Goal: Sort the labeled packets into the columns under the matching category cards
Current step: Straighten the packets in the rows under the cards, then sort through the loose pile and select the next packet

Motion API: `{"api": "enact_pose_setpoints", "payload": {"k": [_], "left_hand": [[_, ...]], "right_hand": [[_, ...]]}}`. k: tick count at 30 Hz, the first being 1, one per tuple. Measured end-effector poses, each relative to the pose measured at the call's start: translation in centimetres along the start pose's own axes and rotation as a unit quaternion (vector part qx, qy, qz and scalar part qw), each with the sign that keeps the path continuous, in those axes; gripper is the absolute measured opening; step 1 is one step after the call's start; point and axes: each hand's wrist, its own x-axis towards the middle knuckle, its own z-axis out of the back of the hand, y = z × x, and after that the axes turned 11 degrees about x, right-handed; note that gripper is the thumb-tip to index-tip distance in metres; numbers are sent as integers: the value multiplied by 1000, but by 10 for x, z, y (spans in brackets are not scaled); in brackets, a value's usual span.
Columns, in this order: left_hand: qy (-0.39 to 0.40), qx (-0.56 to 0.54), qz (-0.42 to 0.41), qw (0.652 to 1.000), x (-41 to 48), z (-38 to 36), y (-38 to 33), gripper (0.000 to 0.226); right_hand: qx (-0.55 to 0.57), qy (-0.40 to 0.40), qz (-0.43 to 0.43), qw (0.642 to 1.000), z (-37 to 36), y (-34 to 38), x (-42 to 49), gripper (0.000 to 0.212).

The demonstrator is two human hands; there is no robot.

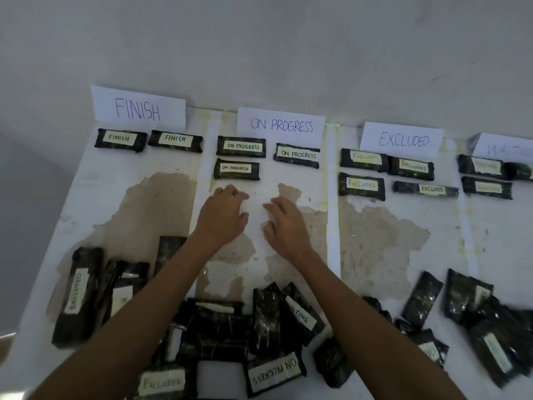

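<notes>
White category cards stand along the far edge: FINISH (138, 109), ON PROGRESS (281, 124), EXCLUDED (402, 140) and a fourth card (504, 148) cut off at the right. Black labeled packets lie under each, for instance two FINISH packets (120, 139), three ON PROGRESS packets (236, 168) and several EXCLUDED packets (361, 186). My left hand (223, 215) and my right hand (285, 223) hover with loosely curled fingers over the bare ON PROGRESS column, holding nothing. A heap of unsorted packets (271, 319) lies near me, one reading ON PROGRESS (274, 370).
The table (375, 241) is white with worn brown patches, and pale tape strips (333, 212) divide it into columns. More unsorted packets lie at the near left (78, 293) and near right (476, 298). A plain wall rises behind the cards.
</notes>
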Motion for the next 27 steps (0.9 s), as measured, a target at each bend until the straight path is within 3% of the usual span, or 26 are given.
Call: {"api": "enact_pose_setpoints", "payload": {"k": [6, 14, 17, 24, 27], "left_hand": [[64, -102, 78, 990, -86, -19, -47, 42], [136, 0, 132, 982, -145, -42, -102, 57], [143, -2, 148, 979, -151, -46, -106, 54], [126, -117, 182, 968, -151, -33, -108, 37], [93, -151, 193, 965, -149, -30, -102, 45]], "right_hand": [[41, 27, -15, 999, 28, 5, -43, 37], [34, 54, -17, 998, 48, 3, -107, 34], [39, 48, -18, 998, 52, 3, -123, 33], [73, 32, -38, 996, 63, 6, -142, 33], [83, 30, -42, 995, 66, 10, -144, 33]]}}
